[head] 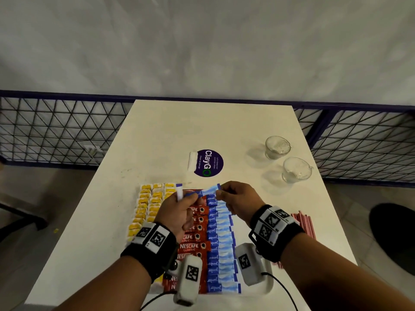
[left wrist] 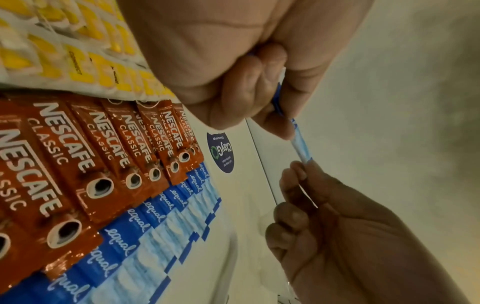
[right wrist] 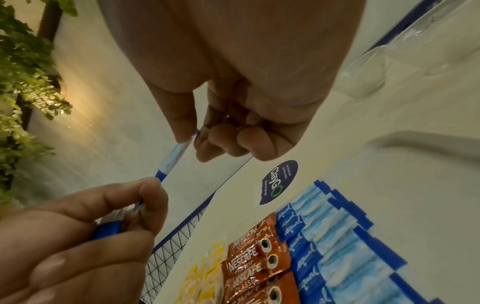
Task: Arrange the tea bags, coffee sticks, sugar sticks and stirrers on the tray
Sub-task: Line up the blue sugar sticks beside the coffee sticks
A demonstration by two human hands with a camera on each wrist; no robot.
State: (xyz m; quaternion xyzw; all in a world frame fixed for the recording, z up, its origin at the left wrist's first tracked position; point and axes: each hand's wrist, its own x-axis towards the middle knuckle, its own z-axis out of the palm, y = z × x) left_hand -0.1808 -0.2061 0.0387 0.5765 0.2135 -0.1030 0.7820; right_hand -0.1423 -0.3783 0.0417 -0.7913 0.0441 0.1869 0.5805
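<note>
Handling the blue sugar stick (head: 211,189) should take almost no force: it looks like a light, thin paper sachet, soft enough to bend or crease, and loose contents may shift inside. It is held in the air above the far end of the tray's blue row, passing between both hands. The right hand (head: 241,199) pinches its right end between thumb and forefinger; the left hand (head: 179,209) has its fingers (left wrist: 272,121) curled round the other end and round more sticks, 1 white-and-blue end (head: 179,194) poking up from the fist. The sealed ends seem the best place to take hold, since the filled middle would buckle.

Below lie the laid sugar sticks (head: 221,243), the red coffee sticks (head: 194,239) and the yellow tea bags (head: 149,203), overlapped in rows. The tray (head: 268,286) is mostly covered; only a pale corner shows. Red stirrers (head: 304,223) lie on the table (head: 170,135) behind the right wrist, partly hidden. How many sticks the left fist holds cannot be told. 2 clear cups (head: 287,158) stand well apart.
</note>
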